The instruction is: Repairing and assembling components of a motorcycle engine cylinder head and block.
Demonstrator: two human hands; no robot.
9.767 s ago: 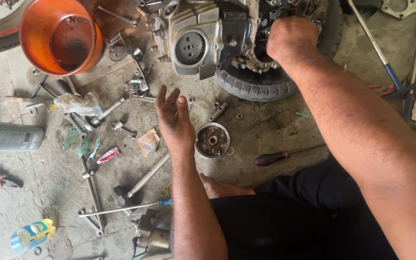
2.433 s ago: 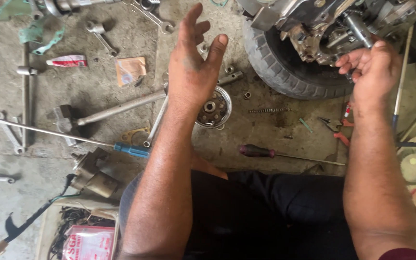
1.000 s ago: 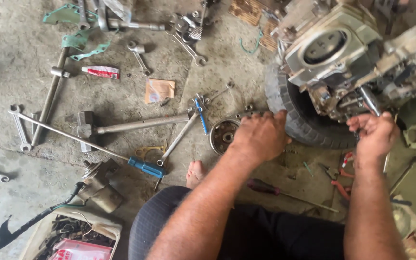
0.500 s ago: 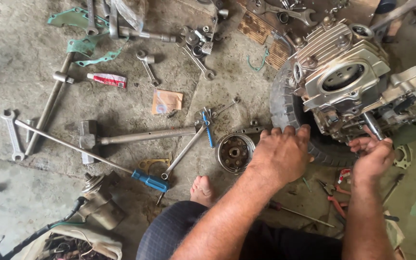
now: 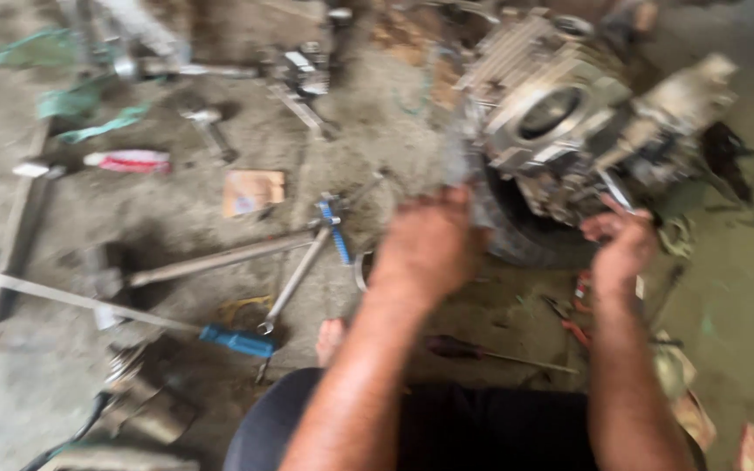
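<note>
Engine block [image 5: 569, 131] of grey metal rests on a dark tyre [image 5: 525, 240] on the concrete floor. Left hand [image 5: 429, 244] lies on the tyre at the engine's lower left; its fingers are too blurred to tell. Right hand [image 5: 621, 244], fingers curled together, touches the engine's lower right side, beside red pliers [image 5: 573, 310].

Both forearms outstretched, left hand [image 5: 429, 249] curled palm-down, right hand [image 5: 623, 242] half-closed.

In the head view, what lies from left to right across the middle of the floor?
Red-and-white tube → brown card → blue-handled tool → left hand → engine → right hand.
</note>
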